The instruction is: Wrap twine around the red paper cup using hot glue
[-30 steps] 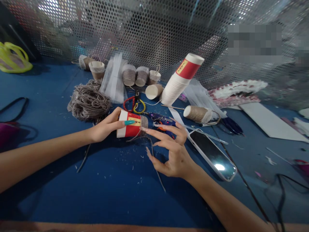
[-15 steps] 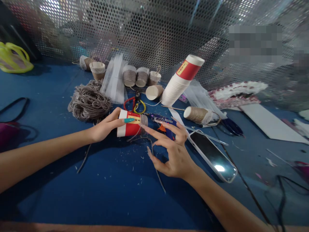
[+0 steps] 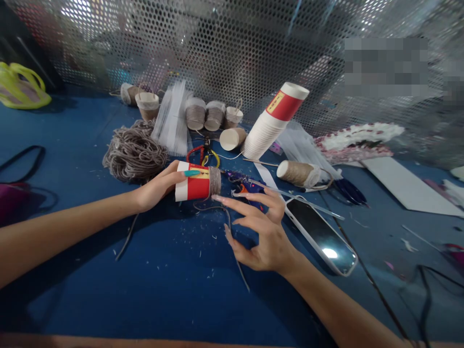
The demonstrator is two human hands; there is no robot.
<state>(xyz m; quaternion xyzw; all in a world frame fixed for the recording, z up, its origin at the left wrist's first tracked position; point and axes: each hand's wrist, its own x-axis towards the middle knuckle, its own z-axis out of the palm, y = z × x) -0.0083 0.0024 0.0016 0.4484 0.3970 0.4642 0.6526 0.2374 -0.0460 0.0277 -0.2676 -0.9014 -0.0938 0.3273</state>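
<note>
My left hand (image 3: 159, 188) grips a red and white paper cup (image 3: 197, 187) lying sideways, its thumb along the printed label. Grey yarn (image 3: 215, 181) is wound round the cup's right end. My right hand (image 3: 263, 224) has its fingers spread, the index fingertip at the lower edge of the wound yarn. A loose yarn strand trails on the blue table (image 3: 152, 285) under that hand. To the left of the cup lies a tangled heap of grey yarn (image 3: 134, 150). Behind the cup are scissors (image 3: 203, 157) with red and yellow handles; a dark blue glue gun (image 3: 244, 181) is partly hidden by my right hand.
A leaning stack of paper cups (image 3: 270, 123) stands behind. Several yarn-wrapped cups (image 3: 195, 113) line the back beside white mesh strips (image 3: 172, 118). A phone (image 3: 321, 234) lies to the right, with a twine-wrapped cup (image 3: 297, 173) behind it. Perforated metal (image 3: 217, 43) closes off the back.
The yarn band on the cup shows wider. My right index finger has moved from the cup's upper side down to its lower edge. The left hand keeps its grip, the thumb slightly higher.
</note>
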